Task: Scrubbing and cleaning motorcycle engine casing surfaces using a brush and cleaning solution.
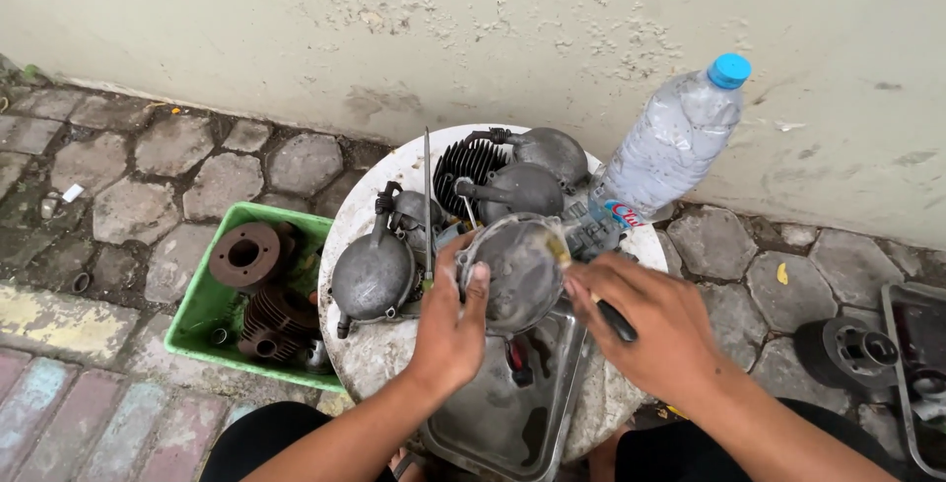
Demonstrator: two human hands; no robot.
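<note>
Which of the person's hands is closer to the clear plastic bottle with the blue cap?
The right hand. It works a brush just below the bottle, while the left hand grips the round grey metal part farther over, on its other side.

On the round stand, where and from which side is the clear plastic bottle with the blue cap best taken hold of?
Probably by the upper body of the bottle, just below the blue cap, coming from the right. It leans toward the wall, its base wedged among the grey metal parts, so the lower end is crowded. The right hand is nearer but holds a brush.
</note>
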